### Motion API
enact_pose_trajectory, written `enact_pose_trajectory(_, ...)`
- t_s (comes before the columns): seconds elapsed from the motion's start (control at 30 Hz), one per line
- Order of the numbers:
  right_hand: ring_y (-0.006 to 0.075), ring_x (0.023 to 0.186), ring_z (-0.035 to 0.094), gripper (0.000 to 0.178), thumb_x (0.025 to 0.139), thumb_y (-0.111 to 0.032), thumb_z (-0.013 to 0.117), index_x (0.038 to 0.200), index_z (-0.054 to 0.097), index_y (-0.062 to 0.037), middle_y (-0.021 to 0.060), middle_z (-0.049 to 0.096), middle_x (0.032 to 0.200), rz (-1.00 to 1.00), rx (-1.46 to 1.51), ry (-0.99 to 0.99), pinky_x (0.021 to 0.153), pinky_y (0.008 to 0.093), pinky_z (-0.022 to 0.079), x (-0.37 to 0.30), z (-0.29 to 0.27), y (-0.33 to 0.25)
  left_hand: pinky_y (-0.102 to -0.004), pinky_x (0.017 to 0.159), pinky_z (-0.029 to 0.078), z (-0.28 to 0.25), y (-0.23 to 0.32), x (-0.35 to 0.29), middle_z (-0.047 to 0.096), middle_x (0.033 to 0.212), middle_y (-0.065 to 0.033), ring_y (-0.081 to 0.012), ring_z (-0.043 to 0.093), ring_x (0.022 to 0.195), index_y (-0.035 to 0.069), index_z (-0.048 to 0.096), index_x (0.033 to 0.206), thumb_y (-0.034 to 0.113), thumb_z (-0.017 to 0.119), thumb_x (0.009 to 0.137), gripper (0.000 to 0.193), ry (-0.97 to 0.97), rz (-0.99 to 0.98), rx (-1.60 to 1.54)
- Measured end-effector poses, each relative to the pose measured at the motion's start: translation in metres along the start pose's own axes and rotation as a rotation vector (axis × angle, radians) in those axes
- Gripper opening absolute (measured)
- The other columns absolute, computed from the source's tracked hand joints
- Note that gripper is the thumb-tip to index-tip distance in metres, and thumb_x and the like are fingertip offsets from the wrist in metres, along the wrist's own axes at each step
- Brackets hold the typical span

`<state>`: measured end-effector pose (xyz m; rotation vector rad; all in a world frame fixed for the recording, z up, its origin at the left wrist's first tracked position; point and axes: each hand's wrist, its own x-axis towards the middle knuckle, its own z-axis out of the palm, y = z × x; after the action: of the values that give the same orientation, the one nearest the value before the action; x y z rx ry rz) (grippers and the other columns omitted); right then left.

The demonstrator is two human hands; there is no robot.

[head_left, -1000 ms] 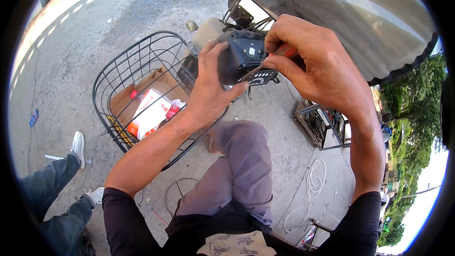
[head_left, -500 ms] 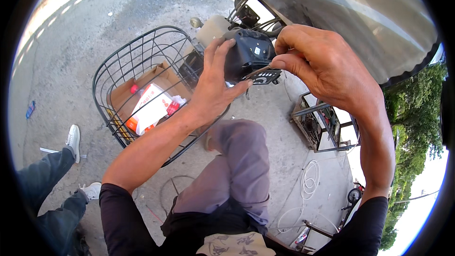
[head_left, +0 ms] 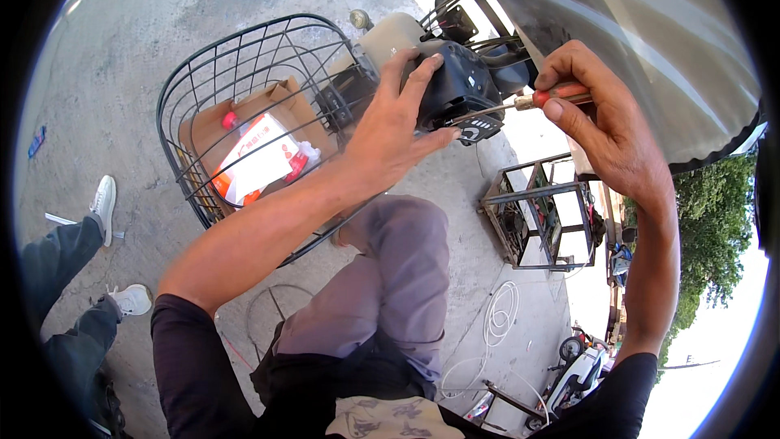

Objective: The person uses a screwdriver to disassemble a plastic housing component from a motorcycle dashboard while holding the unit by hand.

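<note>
A screwdriver (head_left: 526,102) with a red handle and thin metal shaft is in my right hand (head_left: 608,130), the handle pinched between thumb and fingers. Its shaft reaches left to the lower edge of a black plastic housing (head_left: 465,75), beside a slotted end piece (head_left: 481,128). The exact spot where the tip meets the housing is hard to make out. My left hand (head_left: 385,132) grips this housing from the left, fingertips on its upper side and thumb by the slotted end.
Left of the housing is a wire basket (head_left: 180,164) with a cardboard box (head_left: 199,134) and packages. A large grey panel (head_left: 642,32) overhangs at upper right. A metal frame (head_left: 532,193) and coiled white hose (head_left: 500,317) lie beyond my legs. Someone's shoes (head_left: 104,203) show at left.
My right hand has drawn right, away from the housing, and the screwdriver's shaft and red handle now show. The left hand stays on the housing. The whole view has shifted a little.
</note>
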<state>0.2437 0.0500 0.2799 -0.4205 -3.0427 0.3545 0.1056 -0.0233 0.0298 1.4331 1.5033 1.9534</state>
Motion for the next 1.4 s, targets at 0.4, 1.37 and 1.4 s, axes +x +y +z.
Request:
enact_pose_trajectory(0.4, 0.0234, 0.103, 0.070, 0.015, 0.097, 0.002, 0.064, 0.112, 0.061, 0.0030, 0.0111, 0.061, 0.108, 0.063, -0.066, -0.061, 0.095, 0.0379, 0.057, 0.000, -0.002, -0.014, -0.0476, 0.110, 0.053, 0.010, -0.007, -0.004, 0.026, 0.161, -0.0250, -0.0476, 0.056, 0.133, 0.011, 0.039, 0.147, 0.021, 0.093, 0.082, 0.085, 0.106, -0.021, 0.041)
enact_pose_trajectory(1.37, 0.0241, 0.099, 0.072, 0.013, 0.094, 0.008, 0.067, 0.106, 0.065, 0.0038, 0.0160, 0.064, 0.110, -0.055, -0.130, -0.078, 0.086, 0.0348, 0.065, -0.004, -0.007, -0.015, -0.0439, 0.108, 0.052, 0.008, -0.003, -0.005, 0.033, 0.154, -0.0208, -0.0358, 0.057, 0.126, 0.006, 0.045, 0.125, 0.010, 0.086, 0.086, 0.056, 0.063, -0.007, -0.101)
enact_pose_trajectory(1.4, 0.0239, 0.100, 0.072, 0.013, 0.094, 0.008, 0.066, 0.106, 0.065, 0.0036, 0.0157, 0.064, 0.110, -0.046, -0.132, -0.094, 0.086, 0.0349, 0.064, -0.004, -0.010, -0.015, -0.0438, 0.108, 0.051, 0.009, -0.002, -0.005, 0.034, 0.154, -0.0209, -0.0359, 0.057, 0.126, 0.005, 0.045, 0.124, 0.010, 0.086, 0.087, 0.055, 0.058, -0.006, -0.106)
